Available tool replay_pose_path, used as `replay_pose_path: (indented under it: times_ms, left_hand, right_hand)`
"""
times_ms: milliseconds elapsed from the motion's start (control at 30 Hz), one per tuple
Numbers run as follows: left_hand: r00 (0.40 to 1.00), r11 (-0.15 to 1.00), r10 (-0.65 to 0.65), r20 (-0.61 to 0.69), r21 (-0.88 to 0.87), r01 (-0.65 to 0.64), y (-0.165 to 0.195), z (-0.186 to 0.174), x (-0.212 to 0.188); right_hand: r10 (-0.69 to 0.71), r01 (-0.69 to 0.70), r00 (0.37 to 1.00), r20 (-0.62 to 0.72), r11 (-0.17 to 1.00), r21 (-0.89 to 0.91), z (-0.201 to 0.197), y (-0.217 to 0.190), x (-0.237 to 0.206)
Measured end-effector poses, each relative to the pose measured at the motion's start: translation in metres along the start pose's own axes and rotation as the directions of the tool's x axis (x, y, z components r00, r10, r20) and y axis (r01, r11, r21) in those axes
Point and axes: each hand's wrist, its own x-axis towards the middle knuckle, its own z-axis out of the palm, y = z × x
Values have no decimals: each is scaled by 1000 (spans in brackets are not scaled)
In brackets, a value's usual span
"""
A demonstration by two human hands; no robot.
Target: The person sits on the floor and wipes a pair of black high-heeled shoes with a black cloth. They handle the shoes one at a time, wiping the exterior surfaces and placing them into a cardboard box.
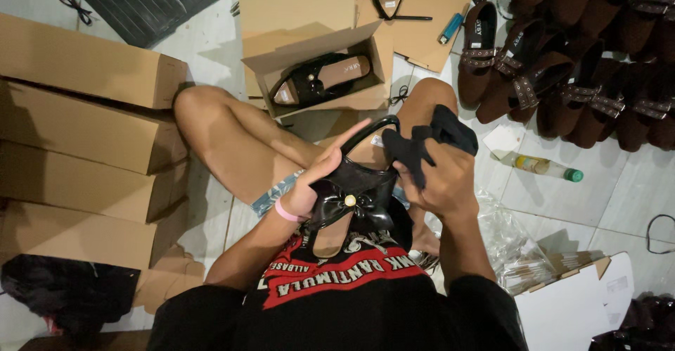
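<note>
A glossy black sandal [351, 200] with a bow and a pale round stud on its front is held above the lap, its tan insole facing up and its thin strap looped upward. A dark cloth [429, 140] is bunched just beside the strap, touching it.

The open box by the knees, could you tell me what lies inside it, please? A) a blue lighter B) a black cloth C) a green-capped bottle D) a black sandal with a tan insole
D: the open box holds a black sandal with a tan insole, while the cloth is in the right hand and the bottle and lighter lie on the floor.
</note>
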Motion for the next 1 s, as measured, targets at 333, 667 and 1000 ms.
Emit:
replay_pose_path:
  times_ms: [333,667,1000]
  left_hand:
    - [1000,997,-10,17,75,9,-1,-2,-1]
    - [999,980,37,26,194,-41,-4,-5,-2]
    - [1000,1000,3,27,29,-3,-10,-4,-5]
  right_hand:
    - [39,-44,999,-30,985,-168,-5,-8,5]
    - [-14,15,1000,11,989,-148,-3,-3,-7]
    - [90,-92,996,-20,953,-290,-1,5,-5]
